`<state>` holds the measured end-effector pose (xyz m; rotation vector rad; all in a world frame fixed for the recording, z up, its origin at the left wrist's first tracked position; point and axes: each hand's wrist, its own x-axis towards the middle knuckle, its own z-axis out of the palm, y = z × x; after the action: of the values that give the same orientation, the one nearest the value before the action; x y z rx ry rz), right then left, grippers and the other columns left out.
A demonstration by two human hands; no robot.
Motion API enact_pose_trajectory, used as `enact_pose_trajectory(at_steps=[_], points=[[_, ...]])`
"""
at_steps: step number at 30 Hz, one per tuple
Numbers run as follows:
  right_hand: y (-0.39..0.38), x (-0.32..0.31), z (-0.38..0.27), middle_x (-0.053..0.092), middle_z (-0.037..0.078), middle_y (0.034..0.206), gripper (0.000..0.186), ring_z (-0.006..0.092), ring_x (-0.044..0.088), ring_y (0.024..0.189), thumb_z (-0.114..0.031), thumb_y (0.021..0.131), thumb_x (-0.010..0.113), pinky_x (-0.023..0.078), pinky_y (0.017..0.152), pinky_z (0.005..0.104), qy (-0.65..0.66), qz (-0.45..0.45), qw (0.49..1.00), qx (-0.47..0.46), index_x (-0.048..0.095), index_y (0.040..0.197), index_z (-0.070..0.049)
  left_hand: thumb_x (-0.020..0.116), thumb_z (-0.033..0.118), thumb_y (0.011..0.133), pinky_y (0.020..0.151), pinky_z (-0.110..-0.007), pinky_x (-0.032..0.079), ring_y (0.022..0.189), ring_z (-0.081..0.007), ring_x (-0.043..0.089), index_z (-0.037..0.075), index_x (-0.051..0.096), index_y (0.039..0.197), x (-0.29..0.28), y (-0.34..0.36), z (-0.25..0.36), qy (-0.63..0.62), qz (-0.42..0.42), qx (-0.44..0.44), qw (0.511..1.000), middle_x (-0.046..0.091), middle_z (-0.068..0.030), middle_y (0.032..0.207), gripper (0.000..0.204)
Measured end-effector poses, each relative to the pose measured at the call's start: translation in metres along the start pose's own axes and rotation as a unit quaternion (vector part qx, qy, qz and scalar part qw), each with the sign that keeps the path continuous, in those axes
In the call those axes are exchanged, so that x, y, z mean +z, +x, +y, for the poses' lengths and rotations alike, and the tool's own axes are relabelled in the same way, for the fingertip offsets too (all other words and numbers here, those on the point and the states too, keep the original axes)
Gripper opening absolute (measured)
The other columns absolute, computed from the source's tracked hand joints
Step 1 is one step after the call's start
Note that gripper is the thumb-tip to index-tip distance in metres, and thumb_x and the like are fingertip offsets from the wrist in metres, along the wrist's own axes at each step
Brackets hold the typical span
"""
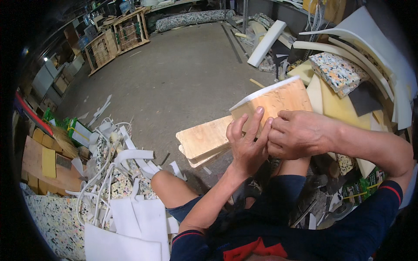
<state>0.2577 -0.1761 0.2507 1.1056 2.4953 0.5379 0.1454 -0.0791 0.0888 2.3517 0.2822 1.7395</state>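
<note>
A light plywood piece stands tilted in front of me, with a white foam strip along its far edge. Small dark marks run in rows near its edges. My left hand lies against its near side, fingers stretched and apart, with the index fingertip meeting my right hand. My right hand is closed in a pinch at the near edge; what sits between its fingertips is hidden. Left of the piece, a small stack of plywood boards with rounded corners lies low by my knees.
White foam sheets and tangled offcuts pile up on the left, near a straw broom. Foam slabs and a speckled foam block heap on the right. Wooden frames and a speckled foam roll lie farther back.
</note>
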Motion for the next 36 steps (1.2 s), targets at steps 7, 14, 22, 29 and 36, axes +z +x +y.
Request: enact_pose_trajectory(at_steps=[7, 14, 22, 29, 36], points=[[-0.011, 0.005, -0.013, 0.055, 0.004, 0.084, 0.014, 0.0204, 0.06, 0.088, -0.024, 0.083, 0.058, 0.052, 0.07, 0.0319, -0.001, 0.034, 0.997, 0.071, 0.056, 0.085, -0.011, 0.072, 0.015, 0.076, 0.114, -0.068, 0.012, 0.145, -0.0438, 0.025, 0.014, 0.06, 0.125, 0.008, 0.009, -0.011, -0.064, -0.049, 0.048, 0.996, 0.04, -0.0104, 0.155, 0.05], [-0.017, 0.0, 0.005, 0.054, 0.008, 0.086, 0.015, 0.0235, 0.06, 0.089, -0.022, 0.081, 0.059, 0.054, 0.073, 0.0364, 0.035, 0.061, 0.99, 0.123, 0.055, 0.085, -0.009, 0.079, 0.02, 0.062, 0.114, -0.069, 0.012, 0.146, -0.0395, 0.026, 0.013, 0.049, 0.13, 0.029, 0.044, -0.033, -0.065, -0.073, 0.112, 0.989, 0.039, -0.0106, 0.154, 0.075], [-0.015, 0.038, 0.053, 0.056, 0.012, 0.081, 0.017, 0.0338, 0.062, 0.078, -0.015, 0.085, 0.066, 0.049, 0.067, 0.0445, 0.12, 0.273, 0.908, 0.294, 0.056, 0.095, -0.005, 0.072, 0.053, 0.074, 0.117, -0.062, -0.009, 0.15, -0.0345, 0.016, 0.007, 0.039, 0.14, 0.057, 0.083, -0.075, 0.055, -0.072, 0.111, 0.99, 0.034, -0.014, 0.153, 0.087], [-0.004, 0.069, 0.042, 0.063, 0.019, 0.079, 0.013, 0.037, 0.063, 0.075, -0.011, 0.086, 0.064, 0.05, 0.069, 0.0428, 0.174, 0.426, 0.77, 0.443, 0.067, 0.088, 0.002, 0.071, 0.061, 0.076, 0.112, -0.066, -0.016, 0.151, -0.0402, 0.006, 0.0, 0.039, 0.137, 0.083, 0.095, -0.073, 0.156, -0.016, 0.045, 0.987, 0.033, -0.0187, 0.149, 0.092], [0.005, 0.072, 0.049, 0.065, 0.02, 0.078, 0.016, 0.0374, 0.065, 0.072, -0.012, 0.085, 0.064, 0.052, 0.069, 0.0431, 0.213, 0.449, 0.713, 0.495, 0.069, 0.086, 0.003, 0.078, 0.058, 0.068, 0.111, -0.071, -0.012, 0.149, -0.0434, 0.01, 0.0, 0.034, 0.14, 0.083, 0.095, -0.066, 0.211, -0.028, 0.027, 0.977, 0.03, -0.0218, 0.15, 0.102]])
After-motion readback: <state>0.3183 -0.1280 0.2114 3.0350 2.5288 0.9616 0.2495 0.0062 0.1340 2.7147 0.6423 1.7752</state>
